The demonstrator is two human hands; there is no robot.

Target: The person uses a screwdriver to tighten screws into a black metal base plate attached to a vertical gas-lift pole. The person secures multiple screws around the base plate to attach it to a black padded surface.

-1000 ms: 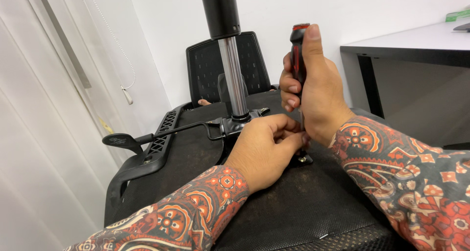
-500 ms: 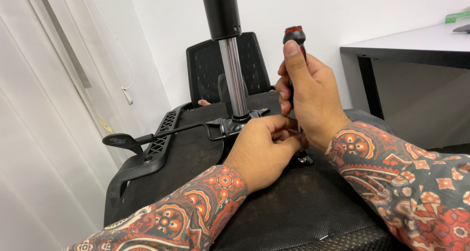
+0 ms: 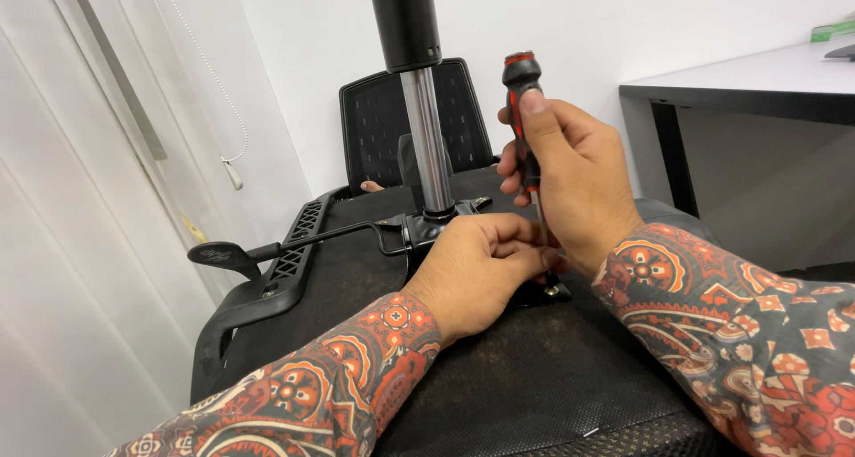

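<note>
Head view: red-and-black screwdriver (image 3: 525, 127) upright in right hand (image 3: 570, 185); tip on screw (image 3: 553, 289)

Screwdriver (image 3: 523, 110): handle black with red bands at top and mid-grip; shaft bare steel.
Sleeves (image 3: 766, 332): paisley and floral print, red, orange, cream on dark navy ground, both arms alike.
Chair seat underside (image 3: 499, 377): black, fine woven texture.
Gas cylinder (image 3: 427, 136): chrome lower tube, matt black upper sleeve.
Lever (image 3: 223, 255): black paddle, faint pale markings.
Backrest (image 3: 383, 123): black perforated mesh.
Counter (image 3: 739, 78): pale grey top, black legs.
Wall (image 3: 579, 20): white.
Blind cord (image 3: 200, 74): white beads.
</note>
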